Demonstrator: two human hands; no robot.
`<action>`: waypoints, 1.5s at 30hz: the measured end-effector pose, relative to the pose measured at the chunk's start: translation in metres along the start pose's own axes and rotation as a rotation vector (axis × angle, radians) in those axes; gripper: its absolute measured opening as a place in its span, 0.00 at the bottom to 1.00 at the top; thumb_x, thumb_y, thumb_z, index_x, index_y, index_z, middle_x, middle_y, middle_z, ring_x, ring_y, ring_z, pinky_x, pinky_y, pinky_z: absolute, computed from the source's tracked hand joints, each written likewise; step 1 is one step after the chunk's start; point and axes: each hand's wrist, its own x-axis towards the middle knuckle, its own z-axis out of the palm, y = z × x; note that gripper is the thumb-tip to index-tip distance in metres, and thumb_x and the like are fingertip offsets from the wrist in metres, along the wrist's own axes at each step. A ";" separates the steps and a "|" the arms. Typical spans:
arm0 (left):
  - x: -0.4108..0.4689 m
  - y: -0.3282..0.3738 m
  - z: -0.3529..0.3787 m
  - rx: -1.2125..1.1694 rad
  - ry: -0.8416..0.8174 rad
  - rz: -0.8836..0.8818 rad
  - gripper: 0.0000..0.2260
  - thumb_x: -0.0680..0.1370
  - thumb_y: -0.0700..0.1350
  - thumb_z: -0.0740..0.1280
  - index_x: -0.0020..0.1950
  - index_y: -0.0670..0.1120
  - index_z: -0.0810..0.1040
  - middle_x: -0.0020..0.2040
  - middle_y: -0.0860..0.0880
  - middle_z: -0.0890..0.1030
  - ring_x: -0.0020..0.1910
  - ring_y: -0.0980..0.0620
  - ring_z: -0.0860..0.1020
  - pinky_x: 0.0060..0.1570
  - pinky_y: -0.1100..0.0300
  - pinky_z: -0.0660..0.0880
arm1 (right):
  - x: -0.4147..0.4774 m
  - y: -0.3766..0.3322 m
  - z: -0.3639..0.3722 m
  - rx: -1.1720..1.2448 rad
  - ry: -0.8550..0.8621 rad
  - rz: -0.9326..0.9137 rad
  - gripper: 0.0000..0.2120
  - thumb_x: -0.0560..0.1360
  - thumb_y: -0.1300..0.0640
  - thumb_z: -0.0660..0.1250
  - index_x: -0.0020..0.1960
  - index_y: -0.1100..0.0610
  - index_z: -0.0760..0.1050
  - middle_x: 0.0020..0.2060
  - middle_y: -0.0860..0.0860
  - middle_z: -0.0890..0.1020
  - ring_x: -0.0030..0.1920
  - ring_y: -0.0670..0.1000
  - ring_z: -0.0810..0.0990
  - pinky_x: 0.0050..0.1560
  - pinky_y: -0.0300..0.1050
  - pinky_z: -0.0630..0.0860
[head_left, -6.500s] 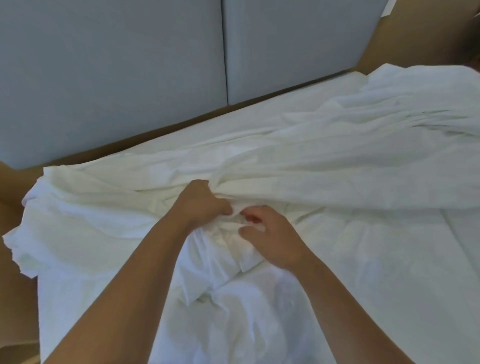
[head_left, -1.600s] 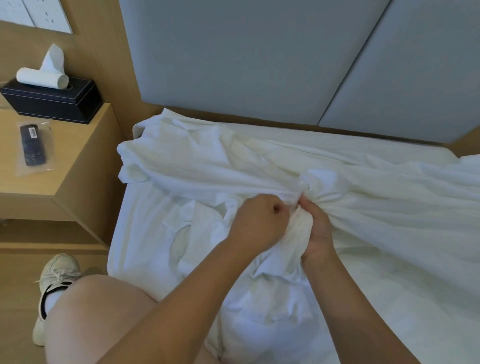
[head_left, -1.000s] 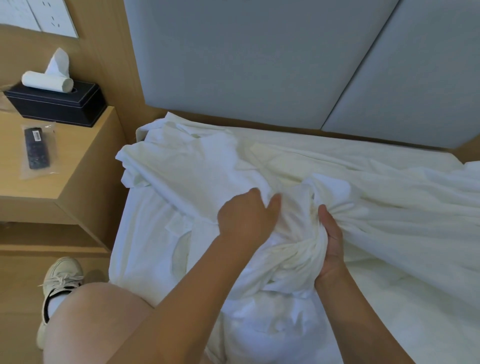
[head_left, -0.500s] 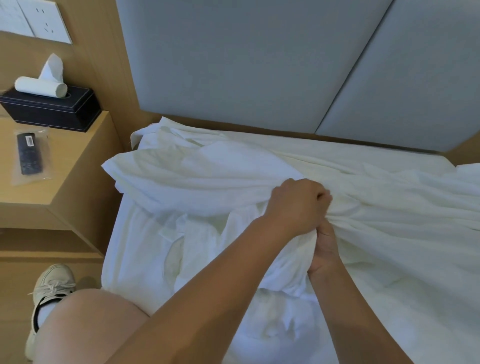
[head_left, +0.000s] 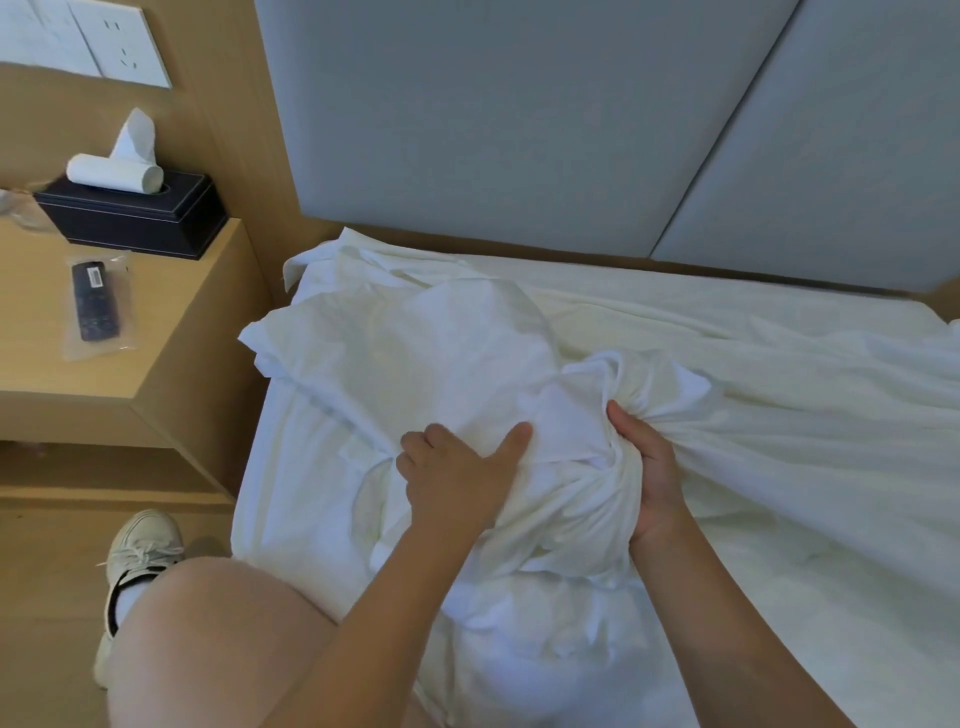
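Clutching the sheet (head_left: 457, 364), fingers (head_left: 434, 440) of left hand (head_left: 457, 480) and right hand (head_left: 652, 475) curl.

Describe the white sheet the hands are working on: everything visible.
The white sheet looks like thin, soft, plain fabric, heavily creased and rumpled. It lies across the bed, from the corner by the headboard out past the right edge of view. Its middle is gathered into a twisted bunch. The right hand grips that bunch at its neck, with folds radiating rightward. The left hand grips fabric beside it, thumb on the cloth.
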 end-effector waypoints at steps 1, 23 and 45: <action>0.002 -0.004 0.001 0.062 -0.027 0.022 0.39 0.69 0.71 0.59 0.67 0.42 0.69 0.60 0.41 0.72 0.63 0.41 0.68 0.60 0.52 0.64 | 0.002 0.000 0.001 -0.003 0.012 -0.005 0.20 0.73 0.49 0.60 0.53 0.62 0.82 0.53 0.61 0.82 0.53 0.61 0.82 0.47 0.56 0.80; -0.043 -0.045 -0.044 -0.037 -0.550 0.113 0.11 0.72 0.45 0.66 0.30 0.46 0.74 0.21 0.53 0.75 0.20 0.57 0.73 0.23 0.69 0.66 | 0.000 0.009 -0.007 0.140 -0.004 -0.254 0.25 0.57 0.53 0.81 0.53 0.58 0.83 0.52 0.57 0.83 0.52 0.58 0.83 0.46 0.53 0.80; -0.026 0.072 0.012 -0.055 -0.413 0.484 0.26 0.82 0.57 0.47 0.57 0.43 0.78 0.56 0.41 0.77 0.56 0.43 0.76 0.57 0.54 0.69 | 0.010 0.009 0.000 0.244 0.217 -0.113 0.18 0.48 0.53 0.81 0.33 0.60 0.80 0.27 0.55 0.80 0.31 0.52 0.82 0.33 0.43 0.80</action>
